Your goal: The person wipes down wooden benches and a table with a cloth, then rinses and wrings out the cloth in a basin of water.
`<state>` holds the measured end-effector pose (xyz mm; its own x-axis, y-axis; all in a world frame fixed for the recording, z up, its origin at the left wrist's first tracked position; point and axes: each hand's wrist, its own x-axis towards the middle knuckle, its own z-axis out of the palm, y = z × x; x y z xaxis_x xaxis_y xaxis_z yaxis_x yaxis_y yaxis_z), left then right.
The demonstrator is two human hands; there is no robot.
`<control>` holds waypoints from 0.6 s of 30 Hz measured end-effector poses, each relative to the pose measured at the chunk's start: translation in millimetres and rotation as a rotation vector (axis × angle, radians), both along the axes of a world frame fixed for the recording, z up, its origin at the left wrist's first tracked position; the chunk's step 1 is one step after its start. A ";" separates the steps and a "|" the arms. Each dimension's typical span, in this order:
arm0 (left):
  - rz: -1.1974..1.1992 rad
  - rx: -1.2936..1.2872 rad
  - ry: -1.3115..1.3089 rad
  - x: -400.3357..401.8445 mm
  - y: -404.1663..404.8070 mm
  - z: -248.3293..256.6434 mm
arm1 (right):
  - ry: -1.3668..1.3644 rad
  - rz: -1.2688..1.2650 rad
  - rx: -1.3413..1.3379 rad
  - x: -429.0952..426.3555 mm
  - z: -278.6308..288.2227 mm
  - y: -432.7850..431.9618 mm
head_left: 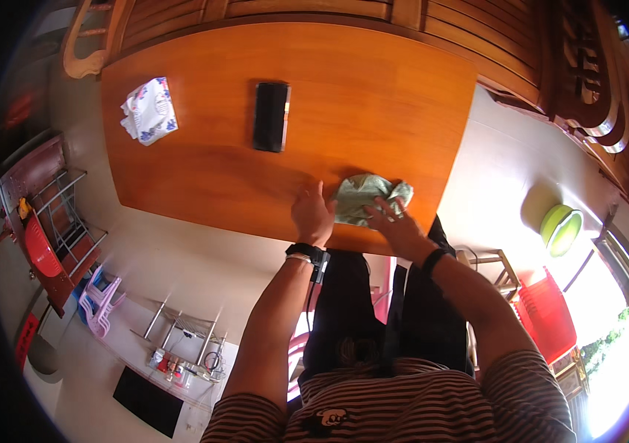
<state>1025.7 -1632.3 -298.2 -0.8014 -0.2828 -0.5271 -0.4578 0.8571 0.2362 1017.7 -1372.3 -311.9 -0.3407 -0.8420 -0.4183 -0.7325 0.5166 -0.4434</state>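
Note:
A crumpled pale green cloth [363, 194] lies near the front right edge of an orange-brown wooden table [215, 177]. My right hand [397, 224] rests on the cloth's near right part with its fingers spread, not visibly gripping it. My left hand [313, 213] is just left of the cloth, over the table's front edge. Its thumb points up and it holds nothing; whether its side touches the cloth cannot be told. Farther back on the table lies a black smartphone [271, 117], screen up. A white plastic tissue pack [152, 112] with blue and red print sits at the left.
A wooden bench [303, 10] runs along the table's far side. On the floor at right are a green basin [561, 230] and red plastic stools [547, 315]. At left stand a folding table [32, 194], a pink plastic stool [98, 302] and a metal rack [190, 332].

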 end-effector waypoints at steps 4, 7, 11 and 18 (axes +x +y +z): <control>0.159 -0.023 0.136 -9.9 -97.8 7.0 | 0.087 -0.084 0.511 -78.3 -0.2 -20.8; 0.136 -0.159 0.146 -32.5 -165.6 -6.1 | 0.276 -0.935 0.035 -176.9 -35.1 -15.0; 0.123 -0.152 0.024 -54.9 -217.1 -28.9 | 0.237 -1.057 0.272 -197.0 -20.2 -95.5; 0.248 -0.285 -0.266 -82.2 -197.3 -46.2 | 0.213 -0.338 0.166 -136.1 -5.1 -127.5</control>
<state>943.4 -1829.6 -344.4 -0.5387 -0.6121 -0.5789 -0.6700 0.7278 -0.1462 881.6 -1499.9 -317.0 -0.6790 -0.5955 -0.4294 -0.5762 0.7947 -0.1910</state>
